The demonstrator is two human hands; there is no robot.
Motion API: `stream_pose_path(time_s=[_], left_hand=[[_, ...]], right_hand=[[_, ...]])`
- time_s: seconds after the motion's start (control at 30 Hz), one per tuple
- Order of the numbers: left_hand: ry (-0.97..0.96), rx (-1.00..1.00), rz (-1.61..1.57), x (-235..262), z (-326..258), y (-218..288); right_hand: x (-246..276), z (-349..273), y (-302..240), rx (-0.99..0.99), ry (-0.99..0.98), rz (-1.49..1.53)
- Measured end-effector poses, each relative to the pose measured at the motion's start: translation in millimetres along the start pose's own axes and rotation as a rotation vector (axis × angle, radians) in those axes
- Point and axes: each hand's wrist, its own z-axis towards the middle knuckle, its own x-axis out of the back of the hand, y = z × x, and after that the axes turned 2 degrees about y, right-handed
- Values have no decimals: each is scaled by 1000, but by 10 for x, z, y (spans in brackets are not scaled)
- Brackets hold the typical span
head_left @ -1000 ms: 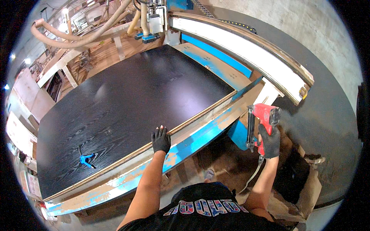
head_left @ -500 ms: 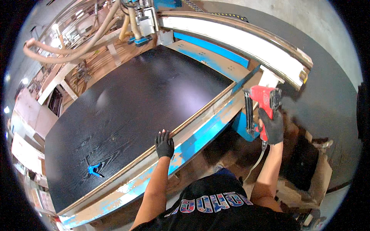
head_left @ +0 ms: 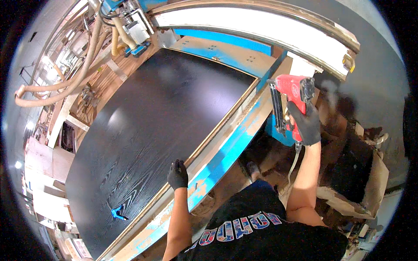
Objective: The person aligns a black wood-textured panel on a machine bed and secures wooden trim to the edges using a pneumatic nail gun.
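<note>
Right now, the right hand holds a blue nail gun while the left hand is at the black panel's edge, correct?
Not quite: the head view shows the nail gun in the gloved right hand is red, not blue. The gloved left hand is at the edge of the black panel.

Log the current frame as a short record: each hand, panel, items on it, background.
left hand: black glove, fingers curled, at the near edge of the black panel
right hand: black glove, gripping red nail gun by its handle, away from the panel
air line: pale hose below the gun
panel: wood-grain, flat on blue-painted bed
on panel: small blue item
background: white beam, beige ducting
</note>
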Motion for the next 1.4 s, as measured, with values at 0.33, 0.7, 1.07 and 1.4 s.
stream_pose_path(time_s=[0.33, 0.7, 1.07, 1.4], left_hand=[[-167, -340, 7, -731, 1126, 1305], [-298, -582, 26, -1697, 1918, 2702], [-224, -912, 171, -1586, 2009, 2792], [-115, -835, 206, -1608, 1957, 2722]], right_hand=[[79, 1044, 542, -182, -21, 76], [252, 1557, 1097, -205, -81, -91], [336, 1769, 1413, -199, -89, 3], [181, 1805, 1236, -50, -118, 6]])
